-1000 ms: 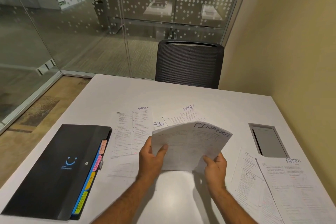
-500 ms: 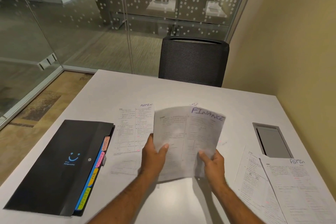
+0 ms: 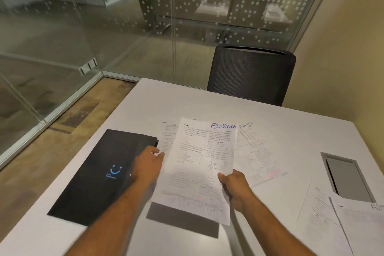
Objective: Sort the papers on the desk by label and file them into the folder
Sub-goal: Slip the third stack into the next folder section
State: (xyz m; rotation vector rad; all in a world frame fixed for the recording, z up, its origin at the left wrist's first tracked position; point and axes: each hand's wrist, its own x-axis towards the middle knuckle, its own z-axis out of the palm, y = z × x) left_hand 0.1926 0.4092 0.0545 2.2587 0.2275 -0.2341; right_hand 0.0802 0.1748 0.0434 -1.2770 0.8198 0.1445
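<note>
A sheaf of printed papers marked FINANCE point(image 3: 199, 168) hangs just above the white desk point(image 3: 207, 104) and casts a shadow under it. My right hand point(image 3: 234, 187) pinches its lower right edge. My left hand point(image 3: 148, 164) lies over the right edge of the shut black folder point(image 3: 99, 168), which has a blue smile mark, with its fingertips at the sheaf's left edge. I cannot tell whether it grips anything. The folder's coloured tabs are hidden behind the hand and the sheaf.
Sheets marked ADMIN point(image 3: 255, 151) lie on the desk behind the sheaf, and another sheet point(image 3: 167, 135) peeks out on its left. More ADMIN papers point(image 3: 353, 224) lie at the front right. A grey cable hatch point(image 3: 347, 174) is set in the desk. A black chair point(image 3: 251, 72) stands at the far edge.
The FINANCE sheaf has swung from lying curved and level to facing me, and moved left toward the folder. My left hand slid from the sheaf's lower edge to the folder's right edge.
</note>
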